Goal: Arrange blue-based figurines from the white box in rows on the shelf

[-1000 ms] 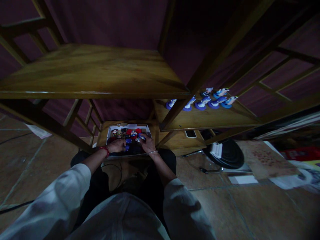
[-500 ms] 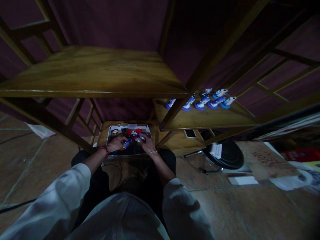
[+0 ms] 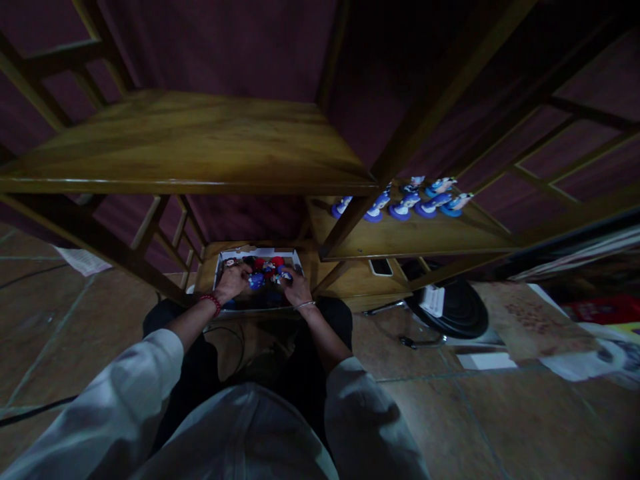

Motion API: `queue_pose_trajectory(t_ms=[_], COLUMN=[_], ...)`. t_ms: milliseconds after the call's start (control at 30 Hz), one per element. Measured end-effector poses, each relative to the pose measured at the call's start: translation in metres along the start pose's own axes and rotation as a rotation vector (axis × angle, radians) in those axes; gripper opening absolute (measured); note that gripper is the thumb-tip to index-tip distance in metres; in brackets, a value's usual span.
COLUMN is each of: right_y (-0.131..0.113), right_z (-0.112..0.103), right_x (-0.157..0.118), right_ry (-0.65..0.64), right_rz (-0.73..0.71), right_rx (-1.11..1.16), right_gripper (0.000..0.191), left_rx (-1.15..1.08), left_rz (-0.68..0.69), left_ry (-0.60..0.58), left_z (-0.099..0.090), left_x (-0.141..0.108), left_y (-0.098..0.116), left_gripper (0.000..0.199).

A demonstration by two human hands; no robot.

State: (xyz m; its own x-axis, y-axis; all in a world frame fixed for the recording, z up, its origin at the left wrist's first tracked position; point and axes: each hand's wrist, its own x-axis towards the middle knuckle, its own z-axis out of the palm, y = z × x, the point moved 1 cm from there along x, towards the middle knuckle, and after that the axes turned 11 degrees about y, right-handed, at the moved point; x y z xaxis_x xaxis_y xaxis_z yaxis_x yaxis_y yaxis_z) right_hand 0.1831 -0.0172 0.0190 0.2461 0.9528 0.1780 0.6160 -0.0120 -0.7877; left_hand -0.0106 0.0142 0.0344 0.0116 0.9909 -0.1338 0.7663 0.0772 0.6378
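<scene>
The left hand [image 3: 233, 282] has its fingers closed at the side of a blue figure [image 3: 257, 281], and the right hand [image 3: 297, 289] seems to pinch a blue-and-white figure [image 3: 284, 276], both inside the shallow box [image 3: 277, 253], where I think the low walls serve to hold the small pieces together. This box lies on the low shelf [image 3: 207, 261] before the knees, probably so that both hands reach it easily, while the standing figures [image 3: 409, 206] on the higher shelf [image 3: 400, 241] at right have round bases, which likely give them stability.
</scene>
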Motion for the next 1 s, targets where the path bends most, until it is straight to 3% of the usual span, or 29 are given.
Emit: queue_pose_trajectory(t_ms=[100,367,800,1000], right_y=[0.0,-0.001,-0.003,-0.001], right_z=[0.0,-0.002,-0.001,0.0], right_x=[0.0,-0.002,-0.004,-0.003], right_ry=[0.03,0.057,0.061,0.049], right_rz=[-0.01,-0.027,-0.044,-0.038], right_rx=[0.028,0.046,0.052,-0.003], right_gripper=[0.025,0.026,0.025,0.025], left_rx=[0.068,0.349,0.476,0.524], left_rz=[0.044,0.24,0.246,0.184], left_ry=[0.004,-0.24,-0.217,-0.231], left_z=[0.002,0.014,0.02,0.027], left_x=[-0.003,-0.016,-0.016,-0.013], left_y=[-0.003,-0.001,0.003,0.009], left_gripper=[0.024,0.025,0.039,0.032])
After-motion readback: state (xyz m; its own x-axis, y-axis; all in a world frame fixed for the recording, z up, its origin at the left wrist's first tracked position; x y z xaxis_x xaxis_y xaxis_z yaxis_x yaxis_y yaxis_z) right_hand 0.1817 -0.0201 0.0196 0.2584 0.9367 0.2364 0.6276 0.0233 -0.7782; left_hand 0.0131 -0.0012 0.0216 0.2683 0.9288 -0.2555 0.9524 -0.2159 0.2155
